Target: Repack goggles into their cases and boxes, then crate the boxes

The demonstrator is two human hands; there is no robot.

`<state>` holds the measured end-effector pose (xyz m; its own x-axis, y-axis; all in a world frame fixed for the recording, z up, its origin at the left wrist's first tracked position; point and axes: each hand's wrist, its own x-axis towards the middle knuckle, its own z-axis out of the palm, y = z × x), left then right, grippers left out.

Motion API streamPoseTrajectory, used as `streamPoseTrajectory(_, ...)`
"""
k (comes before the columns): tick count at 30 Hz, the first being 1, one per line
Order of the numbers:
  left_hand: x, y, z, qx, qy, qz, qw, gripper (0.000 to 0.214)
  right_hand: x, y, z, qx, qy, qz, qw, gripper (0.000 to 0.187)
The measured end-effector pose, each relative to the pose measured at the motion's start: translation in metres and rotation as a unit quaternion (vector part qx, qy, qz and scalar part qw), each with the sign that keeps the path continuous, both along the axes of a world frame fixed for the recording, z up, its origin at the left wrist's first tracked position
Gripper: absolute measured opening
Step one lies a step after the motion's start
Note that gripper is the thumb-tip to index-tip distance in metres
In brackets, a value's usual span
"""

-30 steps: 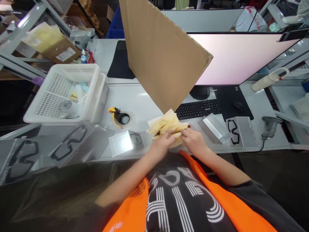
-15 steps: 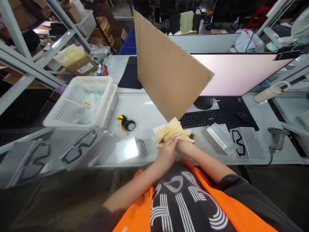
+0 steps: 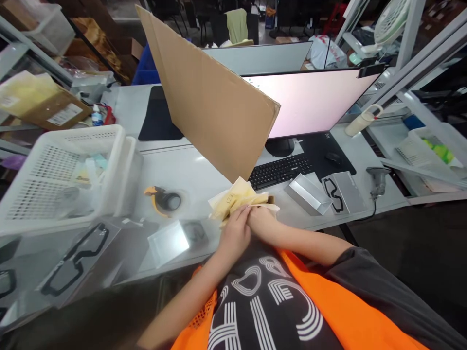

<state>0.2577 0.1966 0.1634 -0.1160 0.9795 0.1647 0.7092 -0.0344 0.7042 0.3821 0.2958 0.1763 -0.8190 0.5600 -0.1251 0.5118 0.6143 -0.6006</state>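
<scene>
A crumpled bunch of pale yellow paper point(image 3: 237, 197) with handwritten marks is held close to my body at the table's front edge. My left hand point(image 3: 236, 229) is closed on its near side, fingers pointing up over the paper. Beside it my right hand point(image 3: 263, 223) is closed against the right part of the bunch, its fingertips largely hidden. A small brown cardboard edge shows by the paper's right end. Just behind stands a large tilted cardboard sheet point(image 3: 215, 97), its low corner close to the paper. What lies inside the bunch is hidden.
Left on the table are a tape dispenser point(image 3: 164, 200), a white basket point(image 3: 120, 175) and clear-grey boxes point(image 3: 170, 243). To the right are a keyboard point(image 3: 280, 170), an open silver box point(image 3: 310, 194), a printed box point(image 3: 343, 192) and a scanner point(image 3: 377, 182). A monitor point(image 3: 310, 102) stands behind.
The head view has turned to the right, so the table things sit farther left in the picture. Both hands stay on the yellow paper, with only slight finger movement.
</scene>
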Motion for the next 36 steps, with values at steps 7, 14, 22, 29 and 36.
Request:
streamPoseTrajectory(7,-0.004,0.002,0.003,0.001,-0.044,0.04,0.998,0.05,0.042,0.028,0.028,-0.142,0.123,-0.078,0.979,0.015)
streamPoseTrajectory(14,-0.007,0.001,0.024,0.015,-0.177,0.098,0.979,0.015,0.049,0.022,0.02,-0.391,0.288,-0.257,0.836,0.043)
streamPoseTrajectory(22,-0.015,-0.015,0.058,0.003,-0.352,0.169,0.921,0.009,0.016,-0.02,0.042,-0.392,0.367,-0.282,0.795,0.047)
streamPoseTrajectory(29,-0.032,-0.043,0.072,-0.02,-0.508,0.239,0.827,0.025,-0.005,-0.034,0.059,-0.347,0.332,-0.222,0.848,0.031)
streamPoseTrajectory(36,-0.053,-0.072,0.086,-0.018,-0.52,0.265,0.812,0.026,-0.031,-0.051,0.078,-0.356,0.256,-0.13,0.889,0.034)
